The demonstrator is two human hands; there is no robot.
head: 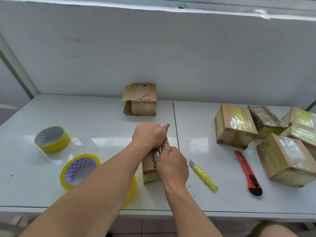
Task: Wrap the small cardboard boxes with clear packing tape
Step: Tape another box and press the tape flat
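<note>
White table (pixel 102 120) against a pale wall. Left hand (pixel 148 135) clenched over the top of a small box (pixel 150 165) at centre, right hand (pixel 172 165) pinching its taped face, probably smoothing or tearing tape. Tape rolls at nine (pixel 52 139) and seven o'clock (pixel 80 170), cutters at three (pixel 203 175) (pixel 248 172), wrapped boxes (pixel 234 125) at two, unwrapped box (pixel 142 100) at twelve. Next, likely: press tape flat, set aside.
</note>
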